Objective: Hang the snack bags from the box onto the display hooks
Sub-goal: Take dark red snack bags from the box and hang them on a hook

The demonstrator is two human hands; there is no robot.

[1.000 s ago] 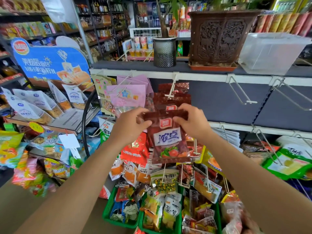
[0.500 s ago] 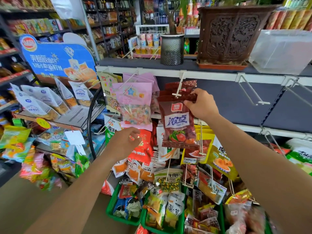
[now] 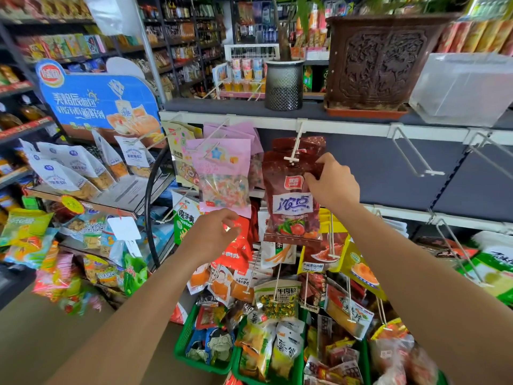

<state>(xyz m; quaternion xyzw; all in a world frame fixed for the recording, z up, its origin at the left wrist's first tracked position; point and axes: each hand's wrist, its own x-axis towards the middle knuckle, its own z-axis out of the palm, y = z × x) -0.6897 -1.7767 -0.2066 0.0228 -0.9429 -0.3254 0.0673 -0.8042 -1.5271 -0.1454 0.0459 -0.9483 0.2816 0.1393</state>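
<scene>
Dark red snack bag (image 3: pixel 291 207), on the display hook (image 3: pixel 294 151), is being pinched at a top corner by the right hand (image 3: pixel 333 186) | left hand (image 3: pixel 213 232), since withdrawn from it, is being held lower, loosely curled, empty.

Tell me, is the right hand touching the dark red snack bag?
Touching. The head view shows the right hand pinching the top right corner of the dark red snack bag, with its thumb on the bag's front.

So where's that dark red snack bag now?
The dark red bag hangs mid-frame in the head view, on the top-row white hook, just right of the pink candy bag; the right hand pinches its upper corner.
</scene>
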